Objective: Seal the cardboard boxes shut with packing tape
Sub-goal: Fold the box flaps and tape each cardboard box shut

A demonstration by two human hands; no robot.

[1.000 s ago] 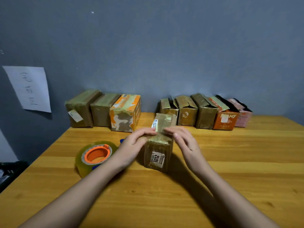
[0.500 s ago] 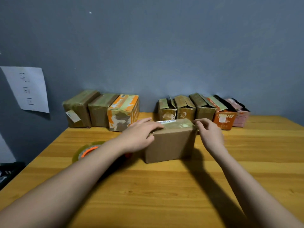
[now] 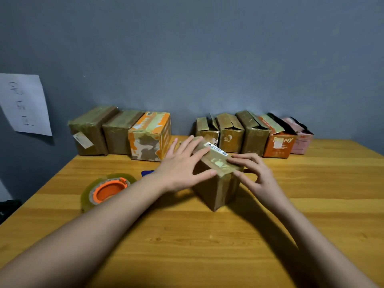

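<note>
A small brown cardboard box (image 3: 218,183) wrapped in shiny tape stands at the middle of the wooden table (image 3: 207,235), one corner turned toward me. My left hand (image 3: 182,165) lies flat on its top and left side, fingers spread straight. On the right edge of the top, my right hand (image 3: 253,175) touches the box with loosely bent fingers. A roll of clear packing tape (image 3: 108,189) with an orange core lies on the table to the left of the box.
Three taped boxes (image 3: 120,134) stand in a row against the grey wall at the back left. Several boxes with open flaps (image 3: 251,136) stand at the back right. A sheet of paper (image 3: 25,104) hangs on the wall. A blue object (image 3: 148,173) peeks out behind my left wrist.
The box has been turned on the table, from its long side facing me to a corner facing me. Both hands shifted with it and now rest on its top.
</note>
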